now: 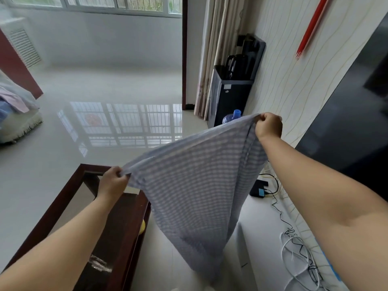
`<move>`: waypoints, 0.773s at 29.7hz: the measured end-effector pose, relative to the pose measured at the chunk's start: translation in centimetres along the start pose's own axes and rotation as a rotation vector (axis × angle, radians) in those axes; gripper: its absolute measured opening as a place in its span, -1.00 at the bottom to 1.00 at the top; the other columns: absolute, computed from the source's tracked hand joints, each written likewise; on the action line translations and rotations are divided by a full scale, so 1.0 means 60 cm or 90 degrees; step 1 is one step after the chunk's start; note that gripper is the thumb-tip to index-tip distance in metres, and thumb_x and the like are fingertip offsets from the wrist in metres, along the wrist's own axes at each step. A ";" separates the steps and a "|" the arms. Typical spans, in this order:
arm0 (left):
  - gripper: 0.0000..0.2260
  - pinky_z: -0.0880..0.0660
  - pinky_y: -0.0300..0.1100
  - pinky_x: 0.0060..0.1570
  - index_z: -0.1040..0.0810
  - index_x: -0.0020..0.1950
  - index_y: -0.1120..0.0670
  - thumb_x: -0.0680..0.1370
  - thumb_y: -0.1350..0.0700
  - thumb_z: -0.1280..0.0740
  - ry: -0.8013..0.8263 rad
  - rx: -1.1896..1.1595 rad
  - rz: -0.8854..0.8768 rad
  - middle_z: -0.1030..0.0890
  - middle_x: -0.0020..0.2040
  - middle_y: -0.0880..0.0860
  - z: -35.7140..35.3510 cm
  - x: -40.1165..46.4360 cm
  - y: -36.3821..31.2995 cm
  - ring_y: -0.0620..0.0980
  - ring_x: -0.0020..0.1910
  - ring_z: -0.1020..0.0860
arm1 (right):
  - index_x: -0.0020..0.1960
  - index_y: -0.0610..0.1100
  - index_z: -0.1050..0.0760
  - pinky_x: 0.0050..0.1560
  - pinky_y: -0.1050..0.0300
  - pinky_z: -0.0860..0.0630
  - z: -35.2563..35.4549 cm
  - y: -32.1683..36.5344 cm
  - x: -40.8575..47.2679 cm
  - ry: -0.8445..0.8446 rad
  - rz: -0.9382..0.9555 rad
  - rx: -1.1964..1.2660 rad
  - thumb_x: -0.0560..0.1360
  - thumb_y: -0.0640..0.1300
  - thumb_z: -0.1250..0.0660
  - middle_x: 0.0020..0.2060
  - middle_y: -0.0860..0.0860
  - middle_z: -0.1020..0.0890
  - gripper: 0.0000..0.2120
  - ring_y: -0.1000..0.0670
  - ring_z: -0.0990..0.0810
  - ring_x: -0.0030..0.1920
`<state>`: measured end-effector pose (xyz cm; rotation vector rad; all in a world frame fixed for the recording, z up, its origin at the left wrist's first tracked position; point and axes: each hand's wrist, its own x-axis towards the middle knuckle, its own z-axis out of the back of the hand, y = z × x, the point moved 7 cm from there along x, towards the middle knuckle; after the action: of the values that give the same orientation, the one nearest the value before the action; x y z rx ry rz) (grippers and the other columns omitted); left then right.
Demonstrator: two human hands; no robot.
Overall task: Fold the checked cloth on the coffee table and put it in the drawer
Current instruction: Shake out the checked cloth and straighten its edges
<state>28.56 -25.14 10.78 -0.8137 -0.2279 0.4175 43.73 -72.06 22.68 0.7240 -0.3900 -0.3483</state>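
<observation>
Writing: none can be read; a small label on the dispenser (228, 89) front is too blurred to make out.
Cloth (195, 185): blue-and-white checked, held up in the air by its top edge, hanging down in front of the person to the right of the table (123, 217), above the floor (63, 143).
Left hand (112, 181): closed on the cloth's upper left corner, over the table's far end.
Right hand (268, 126): closed on the upper right corner, raised higher than the left, so the top edge slopes up to the right.
Hidden: the cloth's lower end runs into a pale blurred patch near the bottom edge; the drawer cannot be made out.
Table: dark wood frame with a glass top, cut off at the lower left; a yellow object (142, 226) shows at its right edge, mostly covered.
Jug (232, 117): blue, at the dispenser's foot, half hidden behind the cloth.
Right side: a black box (259, 189) and a tangle of cables (298, 255) on a white surface along the wall (294, 80).
Screen (346, 133): dark panel on the wall, cut off at the right.
Left edge: a bed (14, 114) with bedding, partly out of view.
</observation>
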 end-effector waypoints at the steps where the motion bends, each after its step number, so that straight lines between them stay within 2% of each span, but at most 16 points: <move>1: -0.78 -0.21 -0.15 -0.38 -0.46 -0.29 0.23 0.53 0.18 -0.32 0.023 -0.030 0.002 -0.44 -0.37 0.12 -0.001 0.005 0.001 0.01 -0.39 -0.34 | -0.04 -0.11 -0.58 -0.05 0.20 -0.37 0.000 -0.006 0.001 -0.005 -0.011 0.001 0.52 -0.21 -0.14 0.09 -0.18 -0.47 -0.77 -0.20 -0.54 -0.01; 2: -0.76 -0.21 -0.16 -0.37 -0.46 -0.31 0.21 0.53 0.17 -0.35 0.074 -0.045 -0.005 -0.41 -0.40 0.09 -0.008 0.006 0.002 0.00 -0.40 -0.33 | 0.01 -0.13 -0.59 -0.02 0.21 -0.37 0.001 -0.012 0.002 -0.009 -0.025 0.001 0.53 -0.19 -0.14 0.15 -0.20 -0.44 -0.76 -0.23 -0.54 0.02; 4: -0.79 -0.30 -0.23 -0.36 -0.49 -0.31 0.15 0.49 0.15 -0.42 0.252 0.013 -0.046 -0.46 -0.40 0.02 -0.036 -0.009 0.003 -0.05 -0.41 -0.39 | 0.05 -0.14 -0.59 0.02 0.20 -0.39 0.007 -0.023 0.004 -0.017 -0.048 -0.003 0.53 -0.17 -0.15 0.20 -0.21 -0.42 -0.75 -0.25 -0.54 0.07; 6: -0.87 -0.44 -0.30 -0.26 -0.53 -0.23 0.02 0.47 0.10 -0.44 0.439 0.219 -0.110 -0.56 -0.29 -0.05 -0.078 -0.048 0.026 -0.13 -0.32 -0.52 | 0.07 -0.15 -0.58 0.08 0.14 -0.41 0.008 -0.024 0.005 -0.016 -0.036 -0.021 0.53 -0.16 -0.14 0.20 -0.24 -0.44 -0.73 -0.26 -0.52 0.10; 8: -0.89 -0.50 -0.33 -0.13 -0.50 -0.19 -0.07 0.51 0.09 -0.37 0.536 0.381 -0.150 -0.58 -0.22 -0.10 -0.111 -0.088 0.057 -0.17 -0.22 -0.56 | 0.10 -0.15 -0.58 0.10 0.15 -0.41 0.003 -0.013 -0.003 -0.012 -0.006 -0.033 0.55 -0.16 -0.14 0.18 -0.26 -0.44 -0.73 -0.26 -0.51 0.09; 9: -0.87 -0.49 -0.33 -0.11 -0.49 -0.19 -0.08 0.53 0.12 -0.32 0.546 0.398 -0.148 -0.57 -0.22 -0.10 -0.122 -0.100 0.070 -0.16 -0.20 -0.55 | 0.11 -0.14 -0.57 0.07 0.16 -0.39 0.000 -0.008 -0.007 -0.017 0.000 -0.033 0.56 -0.15 -0.14 0.19 -0.26 -0.42 -0.74 -0.26 -0.52 0.07; 12: -0.86 -0.43 -0.34 -0.18 -0.49 -0.16 -0.02 0.53 0.21 -0.28 0.483 0.310 -0.093 -0.55 -0.23 -0.08 -0.124 -0.104 0.089 -0.13 -0.21 -0.54 | 0.13 -0.14 -0.56 0.03 0.19 -0.38 0.000 -0.008 -0.011 -0.042 -0.001 -0.036 0.57 -0.13 -0.15 0.22 -0.24 -0.40 -0.74 -0.27 -0.54 0.05; 14: -0.88 -0.48 -0.28 -0.20 -0.47 -0.14 0.03 0.51 0.24 -0.33 0.356 0.170 -0.045 -0.56 -0.21 0.00 -0.096 -0.083 0.098 -0.03 -0.20 -0.56 | 0.15 -0.17 -0.56 0.07 0.19 -0.40 0.004 -0.015 -0.005 -0.044 -0.008 -0.031 0.56 -0.14 -0.16 0.22 -0.24 -0.42 -0.73 -0.25 -0.54 0.09; 16: -0.89 -0.55 -0.18 -0.13 -0.49 -0.12 0.05 0.49 0.22 -0.39 0.228 0.032 -0.012 -0.58 -0.18 0.05 -0.059 -0.069 0.101 0.00 -0.18 -0.58 | 0.17 -0.19 -0.55 0.07 0.21 -0.37 0.014 -0.028 0.003 -0.049 -0.026 -0.024 0.56 -0.16 -0.17 0.23 -0.23 -0.44 -0.73 -0.22 -0.52 0.14; 18: -0.95 -0.54 -0.13 -0.05 -0.57 -0.11 0.08 0.48 0.20 -0.41 0.161 -0.066 0.009 -0.61 -0.18 0.06 -0.033 -0.068 0.088 -0.01 -0.15 -0.59 | 0.13 -0.20 -0.56 0.01 0.23 -0.33 0.021 -0.042 0.008 -0.054 -0.036 -0.030 0.55 -0.16 -0.16 0.21 -0.20 -0.47 -0.73 -0.20 -0.52 0.13; 20: -0.96 -0.49 -0.17 -0.04 -0.63 -0.09 0.14 0.48 0.22 -0.41 0.114 -0.112 0.014 -0.63 -0.19 0.03 -0.011 -0.061 0.070 -0.04 -0.17 -0.58 | 0.06 -0.22 -0.58 -0.04 0.22 -0.32 0.026 -0.052 0.009 -0.056 -0.042 -0.034 0.53 -0.17 -0.14 0.16 -0.19 -0.53 -0.73 -0.21 -0.55 0.09; 23: -0.92 -0.46 -0.22 -0.05 -0.67 -0.07 0.17 0.47 0.24 -0.42 0.090 -0.056 -0.054 -0.65 -0.18 0.04 0.031 -0.029 0.038 0.00 -0.17 -0.59 | 0.03 -0.22 -0.59 -0.05 0.19 -0.31 0.035 -0.063 0.012 -0.051 -0.058 -0.042 0.51 -0.20 -0.15 0.15 -0.23 -0.54 -0.74 -0.24 -0.55 0.08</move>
<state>25.72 -23.31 10.27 -0.9130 -0.1496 0.2712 42.73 -76.21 21.66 0.6667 -0.4196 -0.4755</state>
